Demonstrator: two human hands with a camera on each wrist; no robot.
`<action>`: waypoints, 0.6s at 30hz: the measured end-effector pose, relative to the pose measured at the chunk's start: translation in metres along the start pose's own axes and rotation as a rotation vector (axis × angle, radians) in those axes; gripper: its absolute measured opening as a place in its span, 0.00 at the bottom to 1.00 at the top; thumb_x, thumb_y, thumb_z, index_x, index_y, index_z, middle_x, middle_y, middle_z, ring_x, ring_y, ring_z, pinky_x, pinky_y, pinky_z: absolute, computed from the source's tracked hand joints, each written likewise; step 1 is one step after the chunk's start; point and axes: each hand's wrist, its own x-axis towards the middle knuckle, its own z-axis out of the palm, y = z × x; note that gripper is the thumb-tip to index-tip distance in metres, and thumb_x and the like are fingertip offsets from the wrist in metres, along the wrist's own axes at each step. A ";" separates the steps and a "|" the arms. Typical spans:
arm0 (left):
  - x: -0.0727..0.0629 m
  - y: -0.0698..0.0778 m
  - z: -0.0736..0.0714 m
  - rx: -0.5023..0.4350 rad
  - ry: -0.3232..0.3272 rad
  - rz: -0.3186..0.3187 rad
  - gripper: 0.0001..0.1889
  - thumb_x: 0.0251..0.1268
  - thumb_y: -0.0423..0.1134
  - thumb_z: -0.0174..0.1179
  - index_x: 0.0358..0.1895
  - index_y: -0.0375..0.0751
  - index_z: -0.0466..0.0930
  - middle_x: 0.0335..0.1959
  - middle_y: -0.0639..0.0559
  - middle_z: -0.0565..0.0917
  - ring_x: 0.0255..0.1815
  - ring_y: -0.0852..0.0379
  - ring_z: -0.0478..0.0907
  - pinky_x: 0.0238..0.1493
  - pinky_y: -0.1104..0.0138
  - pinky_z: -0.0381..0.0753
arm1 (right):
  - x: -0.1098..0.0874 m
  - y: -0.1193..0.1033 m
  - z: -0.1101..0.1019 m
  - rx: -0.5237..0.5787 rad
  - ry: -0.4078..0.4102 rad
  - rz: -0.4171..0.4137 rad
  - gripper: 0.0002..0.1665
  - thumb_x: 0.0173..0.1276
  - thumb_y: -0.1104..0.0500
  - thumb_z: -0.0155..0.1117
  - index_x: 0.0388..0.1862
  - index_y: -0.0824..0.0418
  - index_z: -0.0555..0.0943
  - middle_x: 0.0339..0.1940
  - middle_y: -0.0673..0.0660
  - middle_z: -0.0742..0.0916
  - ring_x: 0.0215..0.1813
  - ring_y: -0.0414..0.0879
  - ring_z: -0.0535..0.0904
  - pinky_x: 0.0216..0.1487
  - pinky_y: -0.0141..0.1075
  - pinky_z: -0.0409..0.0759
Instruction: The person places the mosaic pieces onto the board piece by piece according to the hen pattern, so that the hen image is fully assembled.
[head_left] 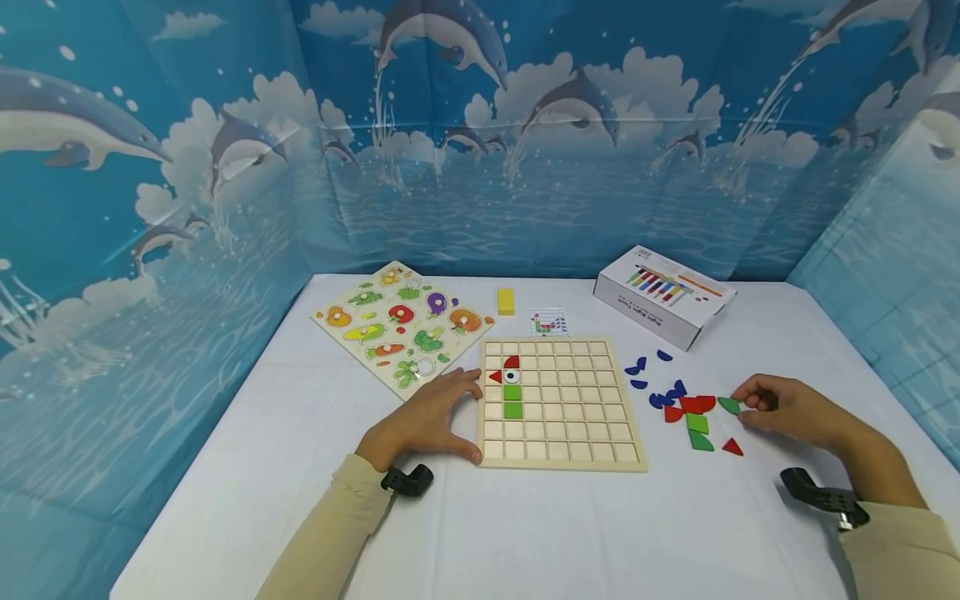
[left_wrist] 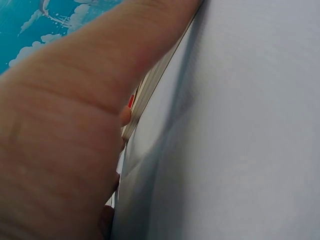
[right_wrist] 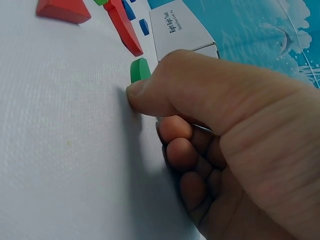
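Observation:
My left hand [head_left: 435, 417] rests at the left edge of a wooden grid board [head_left: 562, 461], thumb and fingers spread along that edge. On the board's left columns sit a red quarter-round piece [head_left: 512, 362], a red triangle [head_left: 496, 377], a white tile with an eye [head_left: 512, 377] and two light green squares [head_left: 512, 401]. Right of the board, my right hand [head_left: 795, 412] pinches a dark green curved piece [head_left: 729, 405] between thumb and forefinger; its other fingers curl inward. In the right wrist view the green piece [right_wrist: 140, 70] shows just beyond the thumb tip.
Loose pieces lie between board and right hand: several blue half-rounds [head_left: 664, 400], red pieces [head_left: 697, 404], a light green square [head_left: 697, 423], a green quarter-round [head_left: 701, 441] and a red triangle [head_left: 732, 447]. Behind are a vegetable puzzle [head_left: 352, 350], pattern card [head_left: 549, 322], yellow block [head_left: 506, 302] and white box [head_left: 663, 292].

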 end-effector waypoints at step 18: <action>0.000 0.000 0.001 0.006 -0.004 -0.009 0.48 0.34 0.78 0.72 0.61 0.59 0.70 0.81 0.61 0.55 0.81 0.55 0.45 0.78 0.55 0.48 | -0.001 -0.005 0.000 -0.062 0.065 -0.056 0.17 0.61 0.63 0.74 0.47 0.66 0.81 0.35 0.53 0.79 0.40 0.48 0.72 0.34 0.30 0.77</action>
